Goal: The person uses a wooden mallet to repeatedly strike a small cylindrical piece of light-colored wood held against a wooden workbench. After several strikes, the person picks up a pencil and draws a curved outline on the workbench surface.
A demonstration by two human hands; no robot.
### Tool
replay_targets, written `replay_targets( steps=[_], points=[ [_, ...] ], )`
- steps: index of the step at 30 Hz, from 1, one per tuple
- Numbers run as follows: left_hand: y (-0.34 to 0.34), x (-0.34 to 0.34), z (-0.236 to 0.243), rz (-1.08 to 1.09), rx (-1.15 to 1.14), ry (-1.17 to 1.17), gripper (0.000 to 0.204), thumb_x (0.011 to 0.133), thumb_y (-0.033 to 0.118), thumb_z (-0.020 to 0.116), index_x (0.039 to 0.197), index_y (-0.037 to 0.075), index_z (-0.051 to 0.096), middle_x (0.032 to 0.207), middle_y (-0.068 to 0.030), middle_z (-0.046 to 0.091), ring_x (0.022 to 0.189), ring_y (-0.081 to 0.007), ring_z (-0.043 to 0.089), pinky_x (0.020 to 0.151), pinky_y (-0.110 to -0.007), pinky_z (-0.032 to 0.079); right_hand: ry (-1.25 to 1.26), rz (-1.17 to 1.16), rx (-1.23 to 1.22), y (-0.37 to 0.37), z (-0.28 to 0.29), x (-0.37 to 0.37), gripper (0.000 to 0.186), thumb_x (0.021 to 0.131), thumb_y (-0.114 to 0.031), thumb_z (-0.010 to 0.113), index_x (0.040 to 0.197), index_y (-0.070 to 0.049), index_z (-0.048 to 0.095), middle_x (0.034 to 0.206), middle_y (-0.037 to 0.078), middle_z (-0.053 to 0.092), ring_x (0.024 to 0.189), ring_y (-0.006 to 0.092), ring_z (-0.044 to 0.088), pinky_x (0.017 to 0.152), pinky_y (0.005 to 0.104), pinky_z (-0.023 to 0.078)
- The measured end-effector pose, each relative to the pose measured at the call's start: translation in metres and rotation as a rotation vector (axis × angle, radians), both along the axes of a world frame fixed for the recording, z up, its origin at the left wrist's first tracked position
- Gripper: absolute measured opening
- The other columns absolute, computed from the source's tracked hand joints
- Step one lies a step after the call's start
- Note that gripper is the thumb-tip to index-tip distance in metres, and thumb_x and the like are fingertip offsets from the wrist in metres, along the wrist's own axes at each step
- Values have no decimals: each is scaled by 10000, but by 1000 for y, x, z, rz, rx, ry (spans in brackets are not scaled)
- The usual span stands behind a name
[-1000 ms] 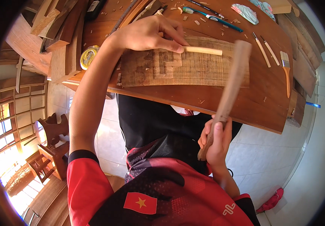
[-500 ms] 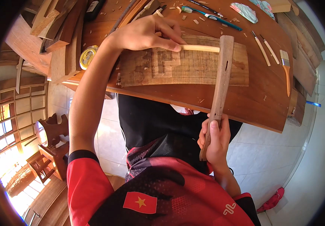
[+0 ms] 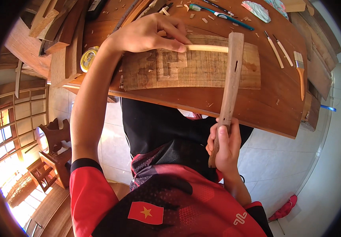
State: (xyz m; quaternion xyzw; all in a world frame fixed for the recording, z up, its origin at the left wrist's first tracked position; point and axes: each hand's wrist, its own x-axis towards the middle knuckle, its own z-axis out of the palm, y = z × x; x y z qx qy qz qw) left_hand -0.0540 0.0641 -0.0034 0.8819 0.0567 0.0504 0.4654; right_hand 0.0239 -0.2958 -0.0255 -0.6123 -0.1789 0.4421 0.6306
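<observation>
A carved wooden board (image 3: 218, 75) with an angular, recessed pattern lies along the table's near edge. My left hand (image 3: 148, 35) is closed over its far left part, gripping a chisel with a pale wooden handle (image 3: 208, 48). The handle points right, nearly level; the blade is hidden behind my fingers. My right hand (image 3: 226, 148) is wrapped round the lower end of a long, flat wooden stick (image 3: 233, 73), with the thumb along it. The stick stands across the board's right part, its upper end against or just over the butt of the chisel handle.
Right of the board lie two slim pale-handled carving tools (image 3: 274, 49) and a flat paintbrush (image 3: 299, 75). A toothbrush (image 3: 225, 17) and wood chips lie beyond it. To the left are a tape measure (image 3: 88, 59) and stacked timber (image 3: 65, 63). The table edge (image 3: 257, 125) is near my lap.
My left hand and the chisel have shifted slightly left. The stick's upper end has moved a little up and left, still at the chisel's butt. Both grips are unchanged.
</observation>
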Motion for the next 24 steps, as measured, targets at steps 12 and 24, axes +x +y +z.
replay_targets(
  steps=[12, 24],
  points=[
    [2, -3, -1, 22, -3, 12, 300, 908, 318, 825, 1088, 79, 848, 998, -30, 757, 934, -179, 679, 832, -329, 501, -25, -4, 5, 6, 4, 3, 237, 1128, -187, 473, 1271, 2, 478, 839, 41, 558, 531, 45, 460, 452, 218, 399],
    [3, -5, -4, 10, -22, -25, 273, 910, 246, 816, 1086, 38, 837, 960, -30, 711, 904, -167, 645, 811, -326, 481, -42, -19, -9, 5, 4, 1, 248, 1124, -183, 488, 1269, 18, 505, 807, 36, 560, 515, 49, 461, 442, 217, 393]
  ],
)
